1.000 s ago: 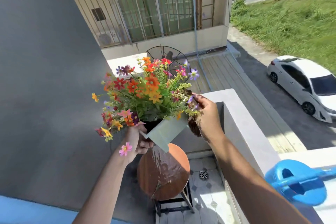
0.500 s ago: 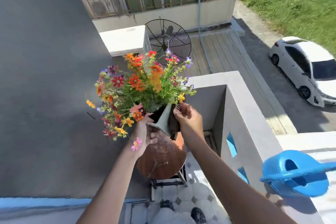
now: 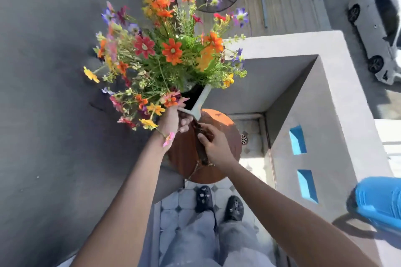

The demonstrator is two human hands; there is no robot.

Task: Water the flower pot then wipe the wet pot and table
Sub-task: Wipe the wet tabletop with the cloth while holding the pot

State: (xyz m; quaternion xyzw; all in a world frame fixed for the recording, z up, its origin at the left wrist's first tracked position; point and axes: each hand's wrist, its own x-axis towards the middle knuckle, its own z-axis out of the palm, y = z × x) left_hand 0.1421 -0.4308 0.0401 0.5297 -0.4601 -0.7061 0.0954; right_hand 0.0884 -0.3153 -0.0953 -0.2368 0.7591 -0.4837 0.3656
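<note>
A pale green flower pot [image 3: 200, 102] full of orange, red, yellow and purple flowers [image 3: 171, 50] is lifted off the round brown table [image 3: 221, 134]. My left hand [image 3: 172, 122] grips the pot near its rim, half hidden by blooms. My right hand [image 3: 214, 147] is closed on a dark brown cloth [image 3: 200, 143] pressed against the pot's near side. The table top below looks wet and sits between my arms. The blue watering can [image 3: 378, 201] stands on the ledge at the right edge.
A grey wall [image 3: 54, 115] fills the left. A grey balcony parapet [image 3: 325, 102] with blue cut-outs runs on the right. My two dark shoes [image 3: 217, 204] stand on the tiled floor with a drain [image 3: 243, 139]. A white car [image 3: 377, 26] is parked far below.
My view has tilted down to the floor and my feet. My right hand with the cloth slid from the pot's far right side down along its near side.
</note>
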